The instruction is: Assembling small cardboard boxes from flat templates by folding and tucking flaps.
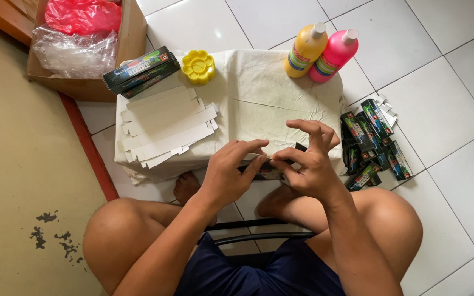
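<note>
Hands: left hand (229, 172) and right hand (309, 164) both pinch a small dark carton (267, 171), frame centre, at table (281, 98) front edge.
Left: flat white blanks (165, 126).
Top: two bottles (321, 50).

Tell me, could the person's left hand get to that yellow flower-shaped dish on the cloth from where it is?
Probably yes. The left hand is busy on the small box, but the yellow dish sits uncovered up the cloth-covered table, with only flat white card blanks lying beside the way.

The bottles were yellow (304, 50) and pink (333, 56), the flower-shaped dish (198, 66) yellow, the cloth (259, 93) cream, the folded boxes (373, 145) dark green.
</note>
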